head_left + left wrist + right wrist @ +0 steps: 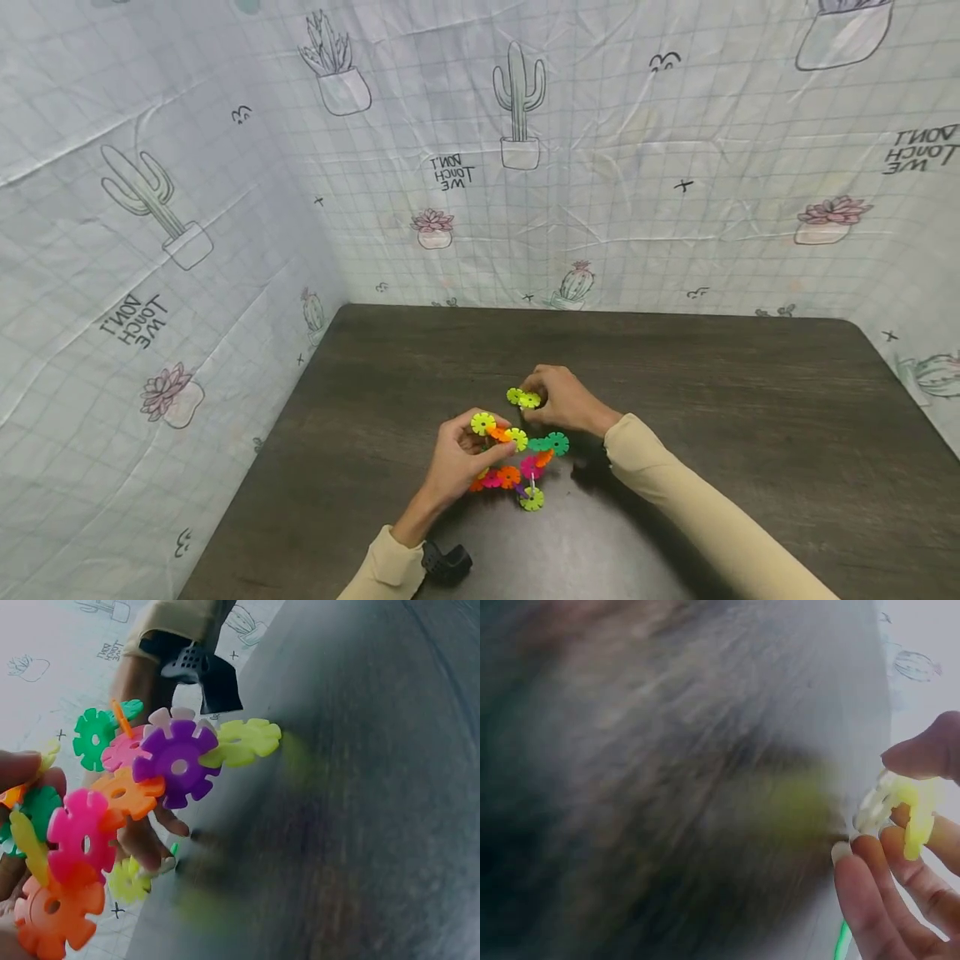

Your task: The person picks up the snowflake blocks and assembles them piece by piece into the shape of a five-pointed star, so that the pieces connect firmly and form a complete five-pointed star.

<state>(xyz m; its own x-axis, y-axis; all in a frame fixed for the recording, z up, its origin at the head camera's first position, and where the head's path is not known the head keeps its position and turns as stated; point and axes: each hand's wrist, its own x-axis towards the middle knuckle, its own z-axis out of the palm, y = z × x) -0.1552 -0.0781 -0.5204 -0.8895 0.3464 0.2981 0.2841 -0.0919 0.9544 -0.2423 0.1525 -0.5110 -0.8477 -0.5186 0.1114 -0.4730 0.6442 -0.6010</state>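
My left hand (pixel 456 457) holds an assembly of interlocking notched discs (pixel 531 468), its thumb and fingers pinching a yellow-green disc (pixel 480 423) and orange part of it. The assembly joins several colours. In the left wrist view a purple disc (pixel 161 759), a pink disc (pixel 69 838) and an orange disc (pixel 75 900) show large. Beyond it, my right hand (pixel 566 398) pinches a small group of yellow-green discs (pixel 529 401). The right wrist view shows a pale, whitish disc (pixel 871 811) beside the yellow disc (pixel 916 832) between thumb and fingers; how they join is unclear.
Both hands work above a dark wood-grain table (pixel 360 375). A cloth wall (pixel 615 192) printed with cacti stands along its back and sides. A black wrist device (pixel 447 564) sits at the left cuff.
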